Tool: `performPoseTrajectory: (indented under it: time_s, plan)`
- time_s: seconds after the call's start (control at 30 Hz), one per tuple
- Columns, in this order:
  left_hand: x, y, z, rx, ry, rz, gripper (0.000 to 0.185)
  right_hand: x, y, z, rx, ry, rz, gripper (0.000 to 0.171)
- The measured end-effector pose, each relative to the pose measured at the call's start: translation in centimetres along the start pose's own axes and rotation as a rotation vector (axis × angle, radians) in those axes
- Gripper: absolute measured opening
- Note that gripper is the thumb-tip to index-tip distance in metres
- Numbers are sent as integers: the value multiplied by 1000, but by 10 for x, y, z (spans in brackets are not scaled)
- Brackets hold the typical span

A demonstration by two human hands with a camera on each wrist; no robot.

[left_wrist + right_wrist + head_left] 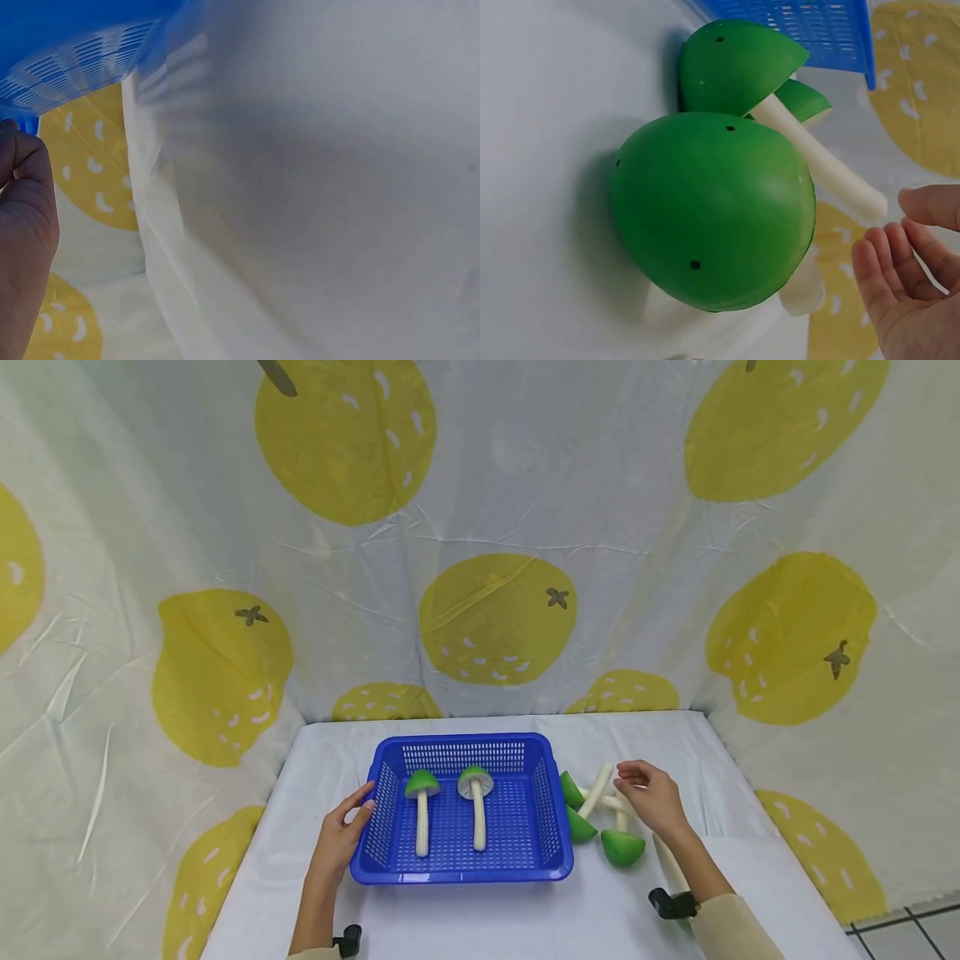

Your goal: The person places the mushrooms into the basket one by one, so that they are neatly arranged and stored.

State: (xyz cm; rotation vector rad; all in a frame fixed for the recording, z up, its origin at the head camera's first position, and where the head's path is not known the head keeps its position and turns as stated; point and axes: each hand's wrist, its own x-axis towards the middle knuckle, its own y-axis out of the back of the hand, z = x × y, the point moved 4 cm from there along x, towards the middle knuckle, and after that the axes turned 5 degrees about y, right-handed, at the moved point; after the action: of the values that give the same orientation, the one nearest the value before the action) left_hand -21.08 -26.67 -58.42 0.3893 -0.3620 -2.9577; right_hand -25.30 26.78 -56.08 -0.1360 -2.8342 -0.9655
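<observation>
White-covered table, lemon-print sheeting behind and to both sides. Three green-capped toy mushrooms with white stems lie in a crossed pile on the cloth, just right of a blue perforated plastic basket. Right hand over the pile, fingers loosely apart, near a stem tip; no grip visible. Two more green-capped mushrooms lie side by side inside the basket. Left hand rests against the basket's left wall, fingers relaxed.
</observation>
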Motion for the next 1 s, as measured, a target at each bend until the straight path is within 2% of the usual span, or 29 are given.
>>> performPoseTrajectory:
  time_s: [0.13, 0.23, 0.57, 1.0]
  plan:
    - [8, 0, -13, 17, -14, 11, 48, -2, 0, 6, -18, -11, 0, 30]
    - [10, 0, -17, 26, -22, 22, 48, -3, 1, 10, -26, -17, -4, 30]
    - [10, 1, -17, 33, -16, 29, 47, -7, -3, 26, -62, -58, -44, 35]
    - [9, 0, -17, 22, -24, 34, 48, -8, -14, 37, -86, -101, -147, 40]
